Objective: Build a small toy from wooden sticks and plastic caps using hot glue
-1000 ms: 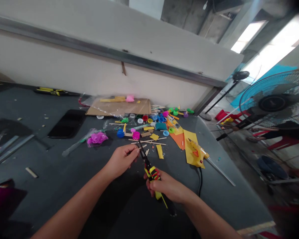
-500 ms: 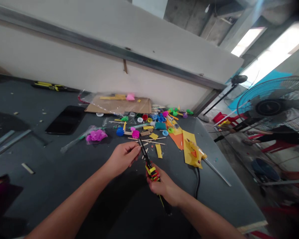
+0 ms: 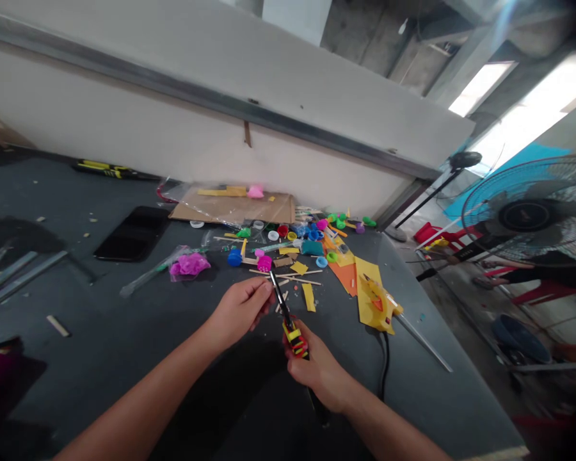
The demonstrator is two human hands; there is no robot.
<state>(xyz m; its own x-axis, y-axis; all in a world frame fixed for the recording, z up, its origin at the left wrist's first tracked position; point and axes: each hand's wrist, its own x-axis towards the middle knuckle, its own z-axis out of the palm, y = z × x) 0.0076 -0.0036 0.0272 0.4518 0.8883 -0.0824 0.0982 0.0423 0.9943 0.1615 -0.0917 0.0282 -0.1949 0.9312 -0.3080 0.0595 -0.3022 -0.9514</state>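
Note:
My right hand [image 3: 312, 365] is wrapped round the yellow, red and black handle of a long-nosed tool [image 3: 294, 337], whose dark jaws point up and to the left. Beside those jaws, my left hand [image 3: 244, 307] is closed in a pinch; whatever sits between its fingertips is too small to make out. Just beyond the tool's tip lie a magenta cap [image 3: 264, 263] and a blue cap [image 3: 235, 257] joined by thin sticks. Several loose wooden sticks [image 3: 300, 280] and a yellow strip [image 3: 308, 298] rest near the jaws.
A yellow glue gun [image 3: 381, 302] lies on yellow sheet at the right, its cord running forward. Coloured caps are scattered before a cardboard piece [image 3: 230, 208]. A black phone [image 3: 132, 234] and a bag of magenta material [image 3: 188, 264] are left. A fan [image 3: 528, 214] stands far right.
The whole view has shifted slightly, so the table items appear a little lower and to the right. Both hands keep nearly the same pose by the tool.

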